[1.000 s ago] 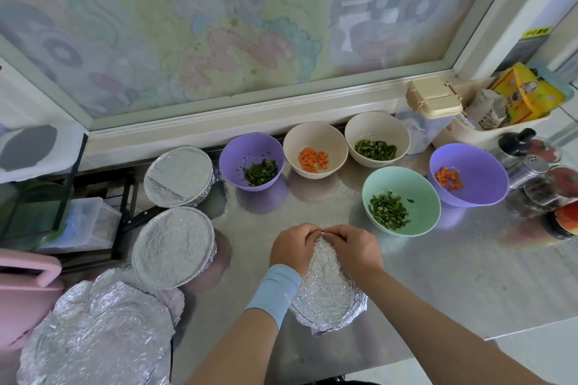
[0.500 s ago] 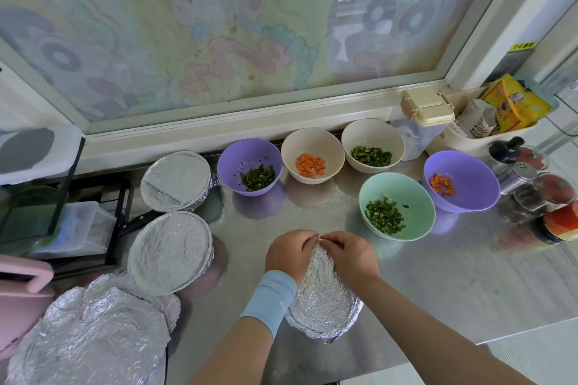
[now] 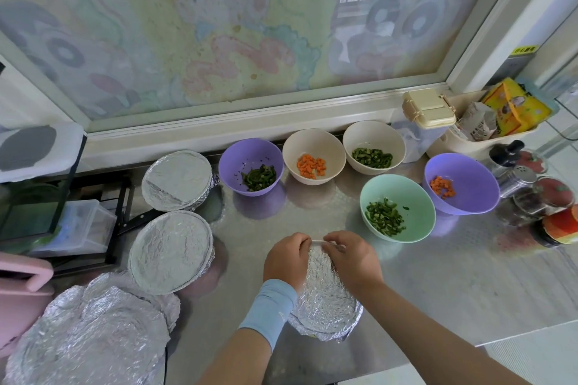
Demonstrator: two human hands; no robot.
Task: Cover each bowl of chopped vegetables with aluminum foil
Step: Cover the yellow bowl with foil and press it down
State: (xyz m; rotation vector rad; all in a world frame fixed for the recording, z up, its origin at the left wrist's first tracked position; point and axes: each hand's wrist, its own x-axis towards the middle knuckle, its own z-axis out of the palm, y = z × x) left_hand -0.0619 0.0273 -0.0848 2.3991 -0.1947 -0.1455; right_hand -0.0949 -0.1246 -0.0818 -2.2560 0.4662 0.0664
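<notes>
A steel desk (image 3: 438,284) ran below a window covered in faded cartoon film (image 3: 219,40). At its near left corner lay a crumpled pile of foil (image 3: 87,337). Just beyond the pile stood a foil-covered bowl (image 3: 170,251), and a second covered bowl (image 3: 176,180) sat behind that, nearer the window sill.

Five bowls stood open. Along the sill were a purple bowl (image 3: 231,162) of chopped greens, a beige bowl (image 3: 300,147) of diced carrot and another beige bowl (image 3: 372,137) of greens. In front of them, to the right, a mint-green bowl (image 3: 403,194) held greens, and beside it a larger purple bowl (image 3: 469,184) held carrot.

Near the front edge, between the arms, sat one more bowl under a wrinkled sheet of foil (image 3: 325,300). The left hand (image 3: 286,259) and the right hand (image 3: 353,259) met at its far rim, with the fingers of both curled and pinching the foil's edge there. A pale blue wristband (image 3: 269,309) circled the left wrist.
</notes>
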